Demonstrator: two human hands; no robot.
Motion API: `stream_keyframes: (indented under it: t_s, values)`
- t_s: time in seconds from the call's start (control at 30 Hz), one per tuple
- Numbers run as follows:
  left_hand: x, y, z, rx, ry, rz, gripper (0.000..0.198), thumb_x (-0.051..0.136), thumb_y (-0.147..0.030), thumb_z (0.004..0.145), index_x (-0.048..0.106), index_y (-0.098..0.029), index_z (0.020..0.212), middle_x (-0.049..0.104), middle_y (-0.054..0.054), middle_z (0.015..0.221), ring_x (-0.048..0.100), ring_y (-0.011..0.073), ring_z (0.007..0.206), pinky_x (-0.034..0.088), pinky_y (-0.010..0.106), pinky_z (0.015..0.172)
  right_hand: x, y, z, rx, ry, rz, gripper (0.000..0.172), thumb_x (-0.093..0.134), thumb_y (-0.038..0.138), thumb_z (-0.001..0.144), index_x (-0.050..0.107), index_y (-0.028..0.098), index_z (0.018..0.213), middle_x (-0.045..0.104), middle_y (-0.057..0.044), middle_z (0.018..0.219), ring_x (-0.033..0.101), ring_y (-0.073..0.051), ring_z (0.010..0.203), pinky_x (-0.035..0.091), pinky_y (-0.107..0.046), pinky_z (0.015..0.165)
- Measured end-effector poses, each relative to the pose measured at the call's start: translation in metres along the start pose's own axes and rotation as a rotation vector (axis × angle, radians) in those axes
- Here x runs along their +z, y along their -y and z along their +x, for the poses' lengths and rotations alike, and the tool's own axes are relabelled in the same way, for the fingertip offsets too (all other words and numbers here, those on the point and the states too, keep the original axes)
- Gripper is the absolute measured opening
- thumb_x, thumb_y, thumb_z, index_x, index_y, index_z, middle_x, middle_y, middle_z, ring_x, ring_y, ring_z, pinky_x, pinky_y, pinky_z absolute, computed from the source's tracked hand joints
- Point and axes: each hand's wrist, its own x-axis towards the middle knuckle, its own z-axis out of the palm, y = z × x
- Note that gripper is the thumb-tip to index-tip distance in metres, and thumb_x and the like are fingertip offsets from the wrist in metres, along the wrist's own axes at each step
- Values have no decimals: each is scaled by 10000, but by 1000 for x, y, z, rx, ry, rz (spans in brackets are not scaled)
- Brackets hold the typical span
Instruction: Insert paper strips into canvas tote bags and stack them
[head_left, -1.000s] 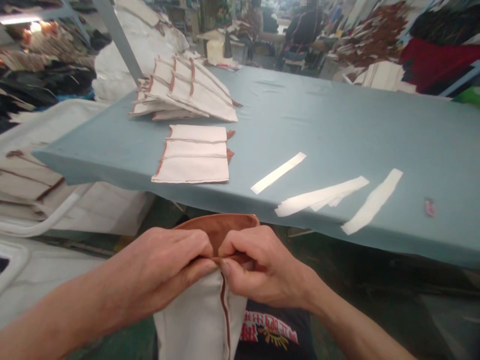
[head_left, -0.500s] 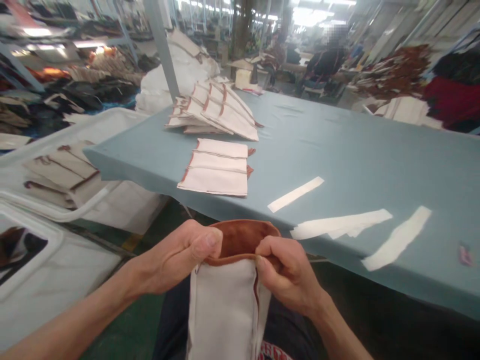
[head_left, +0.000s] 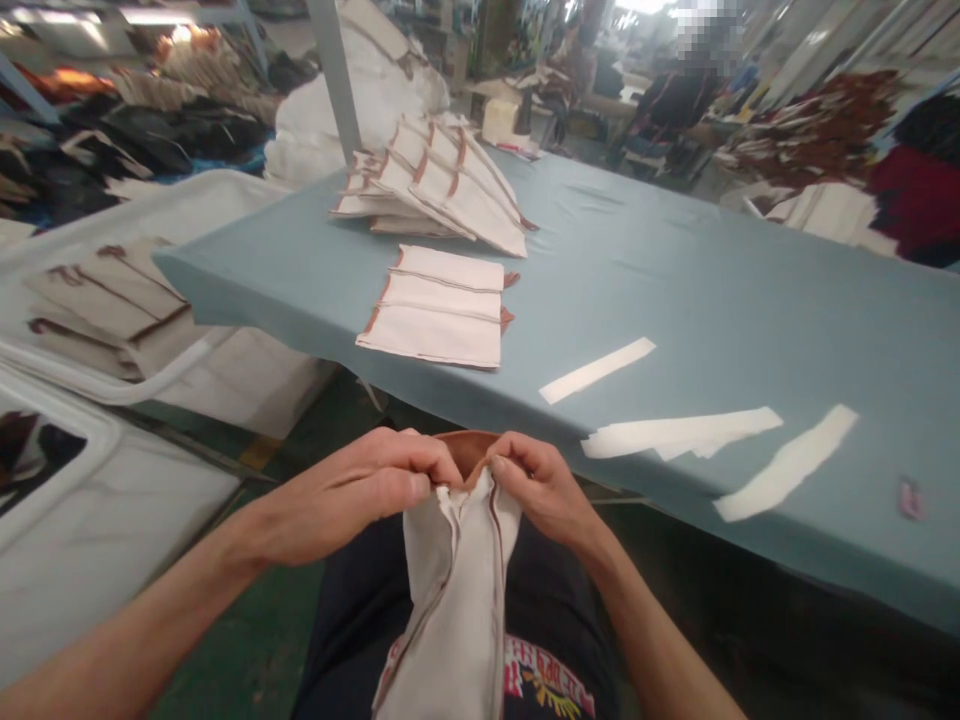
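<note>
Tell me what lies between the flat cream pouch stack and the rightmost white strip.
Head view: one narrow white strip, then a bunch of overlapping white strips.

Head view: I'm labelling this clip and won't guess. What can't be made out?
Head view, cloth piece: lower end cut off by the bottom edge; brown top rim mostly hidden by the left hand and right hand pinching it.
Head view, small pink item on the table: too small and blurred to identify.
Head view, white bin: its dark contents cut off by the left edge.
</note>
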Motion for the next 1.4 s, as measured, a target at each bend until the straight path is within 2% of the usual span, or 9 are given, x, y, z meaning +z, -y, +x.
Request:
stream_keyframes:
  t_s: [0.17, 0.37, 0.57, 0.7, 0.93, 1.1, 1.2, 1.3, 1.4]
  values:
    - [6, 3, 6, -13, -15, 17, 167, 612, -268, 865, 756, -204, 921, 763, 2, 917, 661, 188, 856, 487, 245, 770, 3, -10, 1, 50, 27, 59, 320, 622, 431, 1025, 607, 185, 821, 688, -31, 777, 566, -142, 676, 436, -240, 609]
    - [6, 1, 16, -23, 35, 16, 185, 646, -296, 941, 797, -197, 897, 784, 6, 871, 678, 169, 798, 505, 233, 749, 4, -15, 2, 45, 17, 64, 316, 594, 406, 1037, 600, 187, 810, 674, -23, 756, 553, -138, 648, 411, -247, 600]
    - [-4, -6, 18, -156, 35, 124, 327, 569, -417, 1032, 772, -184, 925, 764, 10, 841, 648, 176, 761, 464, 242, 663, -9, -13, 0, -19, -53, -19, 183, 584, 299, 1002, 612, 197, 853, 612, 19, 748, 502, -132, 668, 370, -252, 629]
    - [-9, -20, 20, -147, -48, 287, 289, 531, -335, 999, 658, -196, 780, 590, -43, 679, 496, 136, 628, 337, 249, 563, -17, -3, 3, -81, -99, -76, 103, 548, 207, 949, 625, 193, 883, 577, 36, 741, 462, -130, 653, 342, -266, 639]
    - [3, -24, 32, -91, -190, 85, 274, 495, -365, 971, 527, -218, 742, 502, -48, 716, 479, 149, 688, 390, 260, 625, -9, 14, 27, -194, -57, -90, 103, 505, 209, 938, 592, 207, 884, 629, 5, 827, 543, -165, 760, 392, -300, 733]
    - [15, -33, 29, -106, -191, 224, 268, 559, -349, 972, 648, -206, 763, 621, -34, 705, 561, 154, 674, 418, 250, 609, -15, 36, 19, -273, 86, 26, 288, 462, 396, 1042, 596, 212, 866, 621, 7, 794, 532, -160, 720, 428, -292, 693]
    - [16, -40, 25, -83, -182, 278, 271, 588, -334, 986, 711, -213, 777, 688, -34, 708, 612, 149, 665, 445, 237, 608, -16, 51, 10, -381, 66, 54, 352, 625, 531, 992, 595, 214, 843, 610, 15, 811, 520, -151, 730, 413, -288, 684]
    - [14, -45, 21, -48, -191, 354, 233, 631, -301, 963, 737, -231, 768, 710, -46, 697, 620, 139, 634, 447, 227, 590, -14, 61, 6, -415, 18, 11, 338, 757, 457, 934, 565, 214, 800, 573, 45, 767, 491, -122, 693, 381, -267, 651]
    - [13, -46, 15, 0, -200, 448, 199, 651, -289, 960, 771, -254, 805, 744, -49, 722, 645, 145, 650, 444, 231, 590, -14, 66, 4, -356, 72, 34, 255, 706, 347, 980, 585, 208, 804, 582, 52, 733, 490, -101, 637, 382, -240, 602]
